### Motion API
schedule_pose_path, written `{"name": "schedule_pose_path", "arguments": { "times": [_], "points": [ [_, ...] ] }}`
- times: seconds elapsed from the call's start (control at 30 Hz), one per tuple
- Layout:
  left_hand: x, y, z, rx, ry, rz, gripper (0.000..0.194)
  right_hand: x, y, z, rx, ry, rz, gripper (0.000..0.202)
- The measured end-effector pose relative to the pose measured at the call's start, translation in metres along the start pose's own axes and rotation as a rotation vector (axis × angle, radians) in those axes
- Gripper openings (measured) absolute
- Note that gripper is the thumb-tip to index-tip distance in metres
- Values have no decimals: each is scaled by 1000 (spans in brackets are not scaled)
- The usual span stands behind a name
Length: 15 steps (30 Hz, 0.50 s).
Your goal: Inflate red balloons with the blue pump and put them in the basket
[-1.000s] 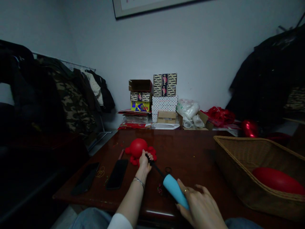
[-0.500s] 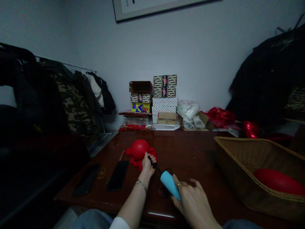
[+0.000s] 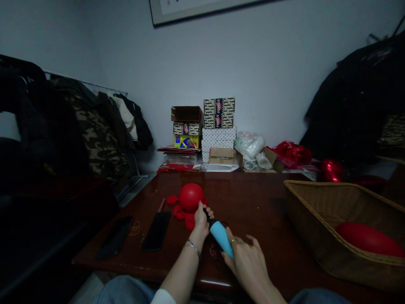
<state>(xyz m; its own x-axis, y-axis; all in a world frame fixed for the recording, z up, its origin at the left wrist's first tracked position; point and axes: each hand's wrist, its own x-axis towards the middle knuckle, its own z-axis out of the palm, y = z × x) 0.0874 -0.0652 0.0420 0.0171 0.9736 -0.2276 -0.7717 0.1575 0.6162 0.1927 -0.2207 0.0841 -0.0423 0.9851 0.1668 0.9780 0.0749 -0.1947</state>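
A balloon pump with a light-blue barrel (image 3: 222, 240) slants over the table, its black front end toward the red balloon (image 3: 191, 197). My left hand (image 3: 202, 217) is closed around that black end, right against the balloon; the balloon's neck is hidden by my fingers. My right hand (image 3: 248, 257) grips the rear of the blue barrel, thumb on one side, some fingers lifted. Several small red rounded lobes (image 3: 179, 212) surround the balloon; I cannot tell whether they belong to it.
Two dark phones, one (image 3: 156, 231) nearer the balloon and one (image 3: 114, 237) farther left, lie beside yellow rubber bands (image 3: 134, 228). A wicker basket (image 3: 316, 236) at right holds a red balloon (image 3: 368, 239). Boxes (image 3: 219, 113) are stacked behind the table (image 3: 253, 190).
The blue barrel has slid forward over the black shaft, right up to my left hand. My right hand moved forward with it. The balloon and left hand shifted slightly right.
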Motion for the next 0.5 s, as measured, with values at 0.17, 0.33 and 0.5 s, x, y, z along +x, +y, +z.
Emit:
{"name": "schedule_pose_path", "arguments": {
  "times": [0.17, 0.33, 0.5],
  "points": [
    [6, 8, 0, -45, 0, -4, 33, -7, 2, -8, -15, -9, -18, 53],
    [16, 27, -1, -126, -7, -7, 31, -20, 11, -20, 0, -41, -34, 54],
    [25, 50, -2, -148, -5, -15, 31, -31, 16, -34, 14, -55, -58, 56]
  ]
}}
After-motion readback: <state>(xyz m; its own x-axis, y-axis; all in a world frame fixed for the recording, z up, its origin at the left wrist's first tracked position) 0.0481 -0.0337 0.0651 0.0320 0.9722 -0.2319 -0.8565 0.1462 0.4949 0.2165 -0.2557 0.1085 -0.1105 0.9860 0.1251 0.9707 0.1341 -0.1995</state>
